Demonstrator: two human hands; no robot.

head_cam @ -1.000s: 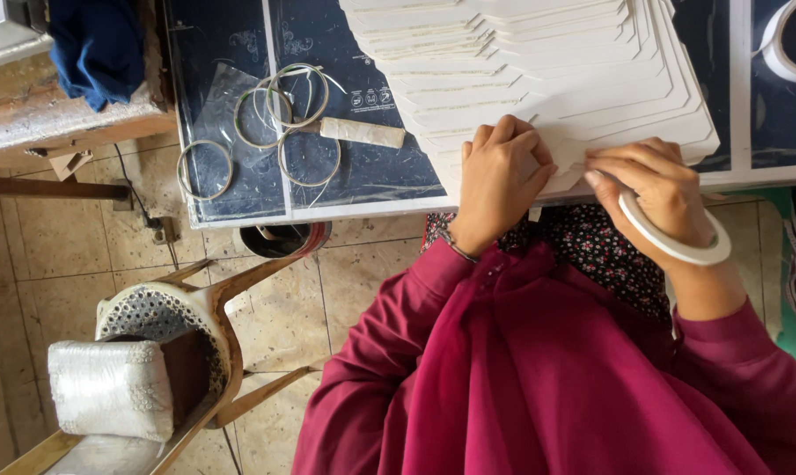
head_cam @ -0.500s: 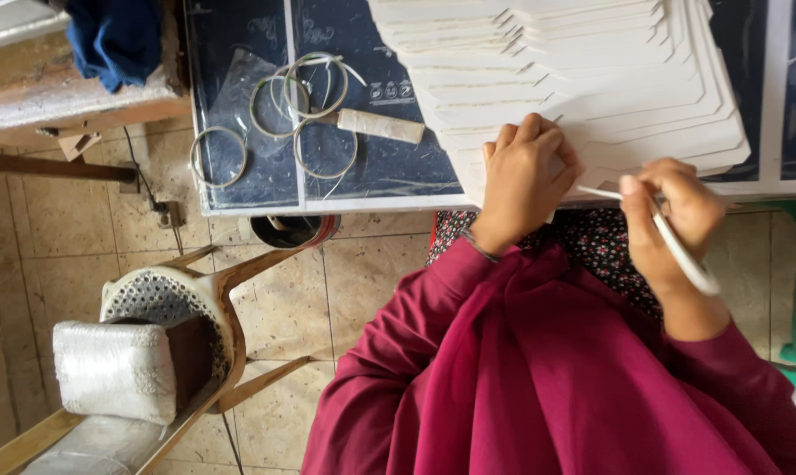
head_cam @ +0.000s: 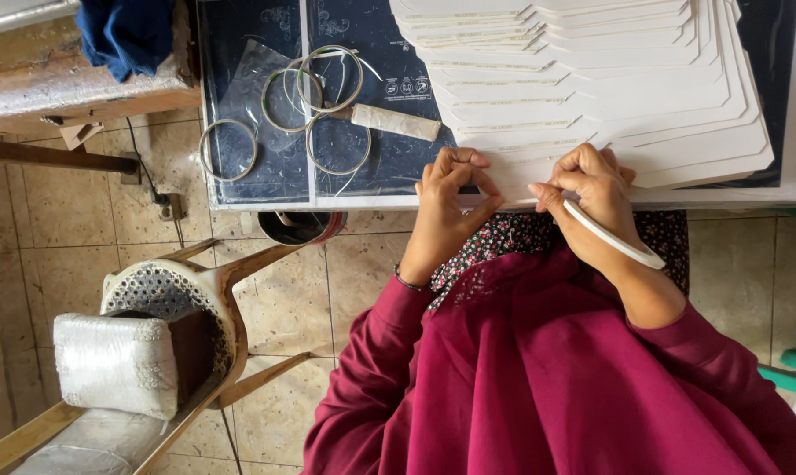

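Starting at far left of frame: wooden chair (head_cam: 200, 308) with white cushion (head_cam: 116, 365), on tiled floor. Blue cloth (head_cam: 129, 31) in upper left. Wire rings (head_cam: 314, 97) lie on dark table (head_cam: 257, 176), left of hands and well apart. Left hand (head_cam: 446, 207) at centre, fingers curled, pressed on near edge of white card sheets (head_cam: 609, 97). Right hand (head_cam: 591, 198) just beside, pinching thin white strip (head_cam: 613, 237); grip point partly hidden, perhaps thumb and forefinger. Strip long axis runs lower right, toward wrist. Card stack fans to upper right.

White card sheets (head_cam: 644, 97) lie on a dark blue surface (head_cam: 266, 167), above maroon sleeves (head_cam: 371, 369), a black floral cloth (head_cam: 512, 237) and beige floor tiles (head_cam: 63, 220).
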